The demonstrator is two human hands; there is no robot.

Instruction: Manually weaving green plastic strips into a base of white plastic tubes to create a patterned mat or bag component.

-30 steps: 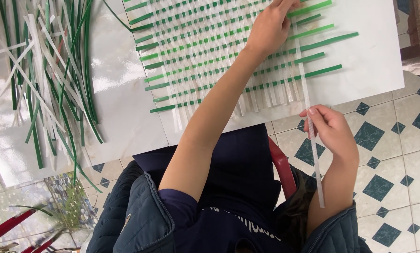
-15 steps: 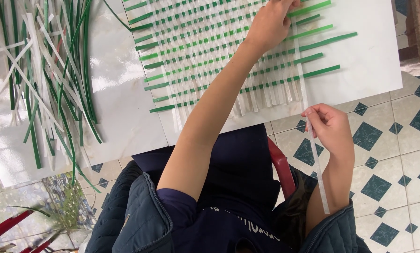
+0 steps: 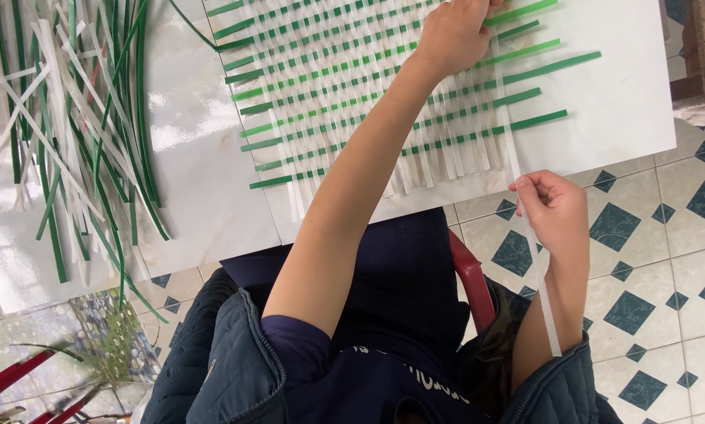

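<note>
Nearest, a dark jacket (image 3: 234, 369) bunched at the elbows, and a red chair edge (image 3: 472, 275) showing at the lap. Just beyond, right hand (image 3: 555, 210) raised a little against half a second ago and brought closer to the counter (image 3: 203, 204) edge, fingers closed in a pinch on a white strip (image 3: 534, 259); loose tail hanging down past the wrist toward the sleeve, upper run passing up into the right side of the mat. Judged from that small rise: strip being fed or drawn snug along its column, not yet seated. Patterned floor tiles (image 3: 666, 235) with dark diamonds below and to the right. Further on, the woven mat (image 3: 352, 86) lying flat on the white counter, tilted somewhat to the view: green strips running across, white ones running lengthwise, over-and-under in a regular check, green ends jutting past the right edge in uneven lengths, white ends fringing the near edge. Farther still, left hand (image 3: 453, 35) reaching across the body and pressed onto the upper right of the weave, much as in the earlier views; fingers bent down upon the strips, but whether pinching one or only holding the weave flat, not to be told. Well apart at the far left, a loose heap of green and white spare strips (image 3: 69, 118) spread over the counter.
</note>
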